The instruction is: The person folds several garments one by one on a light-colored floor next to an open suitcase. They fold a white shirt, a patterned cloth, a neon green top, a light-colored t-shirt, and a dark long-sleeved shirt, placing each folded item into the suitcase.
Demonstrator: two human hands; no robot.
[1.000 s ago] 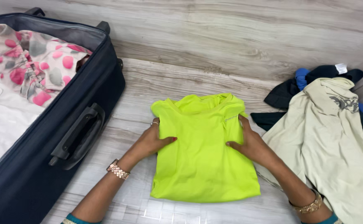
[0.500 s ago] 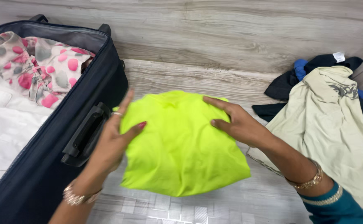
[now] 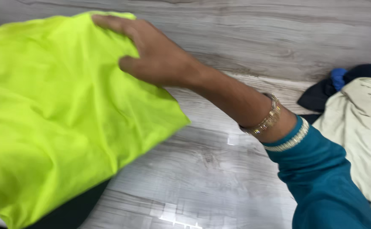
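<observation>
While the right hand [image 3: 160, 57] fingers pinch its top edge, the folded neon shirt [image 3: 62, 118] slants down-left.

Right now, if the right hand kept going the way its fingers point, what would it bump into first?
The right hand already rests on the neon yellow shirt, fingers pointing up-left. Past the shirt's top edge only the grey wooden floor shows, though depth is unclear.
</observation>
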